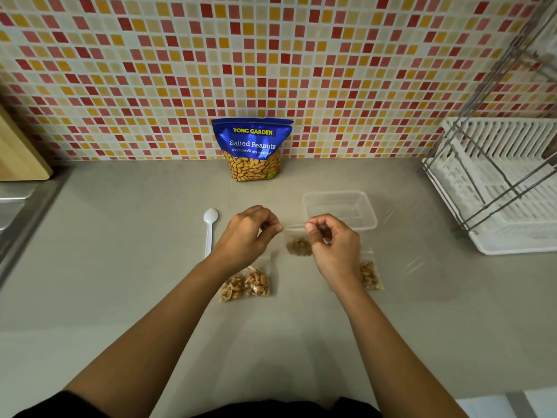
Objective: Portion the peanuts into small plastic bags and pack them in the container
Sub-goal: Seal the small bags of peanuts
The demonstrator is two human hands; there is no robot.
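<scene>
A small clear bag [297,244] with a clump of peanuts hangs above the counter. My left hand [251,229] pinches its top left corner and my right hand [330,239] pinches its top right corner. Two filled small bags [245,285] lie side by side under my left wrist. Another filled bag [370,274] lies to the right of my right wrist. The clear plastic container [340,208] sits just beyond my right hand, with nothing visible inside. The blue peanut pouch [252,149] stands against the tiled wall.
A white plastic spoon [209,229] lies left of my left hand. A white dish rack with a metal frame [497,188] fills the right side. A steel sink edge [18,218] and a wooden board [18,152] are at the left.
</scene>
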